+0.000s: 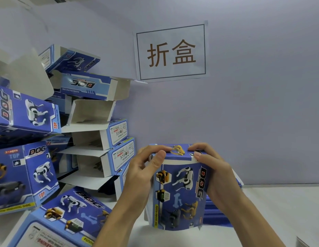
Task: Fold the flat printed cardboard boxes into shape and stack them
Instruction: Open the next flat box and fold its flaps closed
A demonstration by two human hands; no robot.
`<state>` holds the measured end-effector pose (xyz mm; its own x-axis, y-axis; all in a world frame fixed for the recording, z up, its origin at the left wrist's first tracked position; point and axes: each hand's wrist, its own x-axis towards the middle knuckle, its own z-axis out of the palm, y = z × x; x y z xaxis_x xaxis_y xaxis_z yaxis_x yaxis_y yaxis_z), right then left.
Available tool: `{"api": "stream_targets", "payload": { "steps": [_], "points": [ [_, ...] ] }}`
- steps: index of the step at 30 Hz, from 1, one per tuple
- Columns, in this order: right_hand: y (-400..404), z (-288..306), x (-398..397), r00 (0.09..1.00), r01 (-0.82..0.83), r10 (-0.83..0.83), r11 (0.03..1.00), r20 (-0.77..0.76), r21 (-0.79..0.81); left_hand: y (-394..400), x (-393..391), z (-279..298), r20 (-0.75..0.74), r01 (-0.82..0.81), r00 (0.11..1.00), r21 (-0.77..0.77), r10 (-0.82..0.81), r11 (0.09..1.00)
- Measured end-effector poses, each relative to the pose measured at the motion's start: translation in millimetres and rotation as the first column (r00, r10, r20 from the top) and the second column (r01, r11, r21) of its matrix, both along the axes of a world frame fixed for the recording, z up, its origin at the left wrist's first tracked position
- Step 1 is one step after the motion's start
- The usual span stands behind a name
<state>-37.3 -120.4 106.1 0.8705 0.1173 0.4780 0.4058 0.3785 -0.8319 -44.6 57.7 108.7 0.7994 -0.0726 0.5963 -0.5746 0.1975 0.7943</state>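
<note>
A blue printed box (pixel 180 193) with robot dogs and the word DOG stands upright on the white table, opened into shape. My left hand (pixel 146 168) grips its upper left corner, thumb on the top flap (pixel 178 152). My right hand (pixel 212 168) grips the upper right corner, fingers curled over the same flap. Behind the box, a low pile of flat blue boxes (pixel 217 214) lies on the table, partly hidden by my right arm.
A tall, untidy stack of folded blue boxes (pixel 94 136) fills the left side, several with open white flaps. More folded boxes (pixel 30 173) lean at the far left and front (pixel 69 216). A paper sign (pixel 171 52) hangs on the wall. The white table (pixel 280 207) extends right.
</note>
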Motion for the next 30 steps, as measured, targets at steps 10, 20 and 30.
{"api": "stream_targets", "payload": {
  "steps": [10, 20, 30],
  "points": [
    [4.8, 0.8, 2.1, 1.0, 0.021, -0.02, 0.999, -0.022, 0.041, 2.5, -4.0, 0.6, -0.041, 0.113, 0.993, -0.046, -0.114, 0.993],
    [5.9, -1.7, 2.8, 0.997, -0.07, 0.071, 0.996, -0.015, 0.061, -0.1, -1.6, 0.0, -0.068, 0.151, 0.985, -0.068, -0.156, 0.986],
    [7.3, -3.8, 6.9, 0.999, -0.045, 0.045, 0.998, -0.011, 0.04, 0.3, -0.7, -1.7, -0.064, 0.111, 0.991, -0.06, -0.115, 0.992]
  ]
}}
